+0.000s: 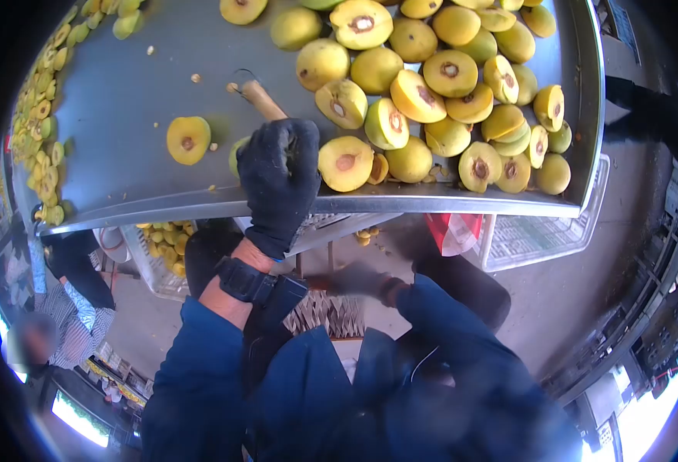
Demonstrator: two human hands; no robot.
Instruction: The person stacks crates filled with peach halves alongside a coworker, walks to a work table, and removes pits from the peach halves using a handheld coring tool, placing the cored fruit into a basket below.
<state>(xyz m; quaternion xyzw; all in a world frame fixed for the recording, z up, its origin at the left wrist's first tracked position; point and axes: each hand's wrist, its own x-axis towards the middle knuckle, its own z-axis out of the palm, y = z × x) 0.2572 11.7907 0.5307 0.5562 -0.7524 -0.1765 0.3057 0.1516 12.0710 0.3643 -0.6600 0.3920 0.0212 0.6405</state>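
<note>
My left hand (280, 181), in a black glove, is closed around the wooden handle of a hooked tool (263, 101) above the metal table's front edge. The tool's curved metal end points up and left. A yellow-green fruit piece (236, 156) shows partly behind the glove, and a halved fruit (188, 140) lies to its left. Just right of the glove is another halved fruit (346, 163) with a brown centre. My right hand (358, 279) is below the table edge, smeared by motion, so its fingers cannot be made out.
Whole and halved fruits (414, 96) are piled on the metal table (146, 85) at right. Cut pieces (43, 146) line its left side. Below are a crate of fruit (156, 266), a white crate (539, 239) and a red-and-white bag (456, 231). Another person (77, 323) is at lower left.
</note>
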